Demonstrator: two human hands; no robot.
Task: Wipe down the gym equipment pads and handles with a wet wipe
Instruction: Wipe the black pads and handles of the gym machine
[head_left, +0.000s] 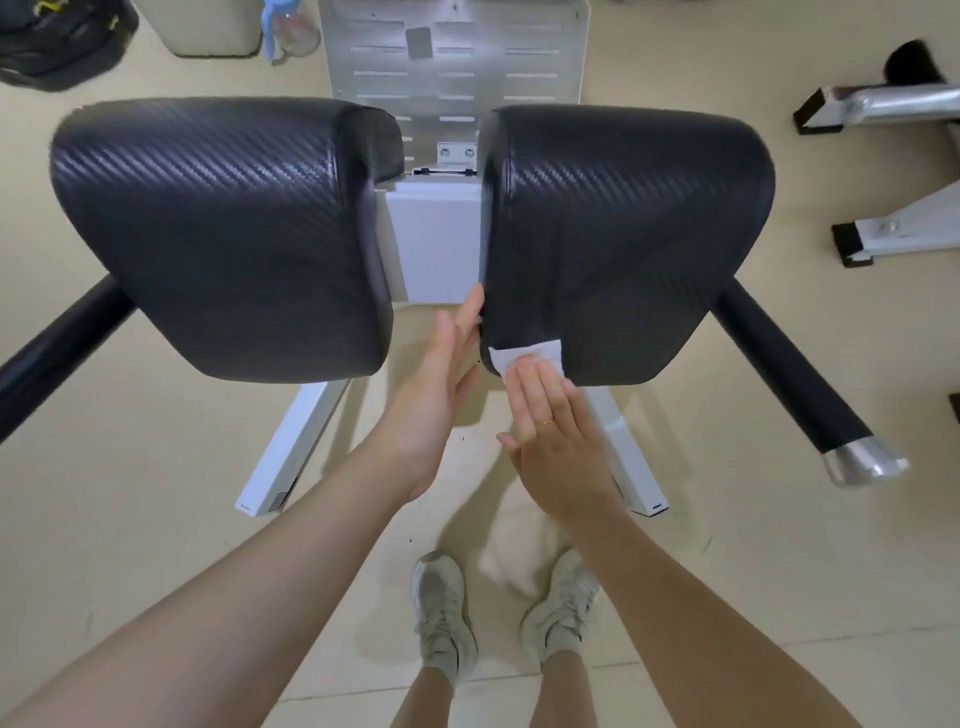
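Observation:
Two black textured pads sit side by side on a white frame: the left pad (223, 234) and the right pad (628, 234). My right hand (558, 431) presses a white wet wipe (524, 356) flat against the near lower corner of the right pad, fingers straight. My left hand (441, 384) is open, its fingertips touching the inner edge of the right pad in the gap between the pads. A black handle bar with a silver end cap (795, 379) sticks out at the right. Another black handle (57, 343) runs out at the left.
The machine's white legs (291, 447) stand on the beige floor either side of my shoes (447, 618). A perforated metal footplate (452, 67) lies behind the pads. Another machine's white frame (893, 228) is at the right. A dark bag (57, 36) and a bottle (291, 31) sit at the back left.

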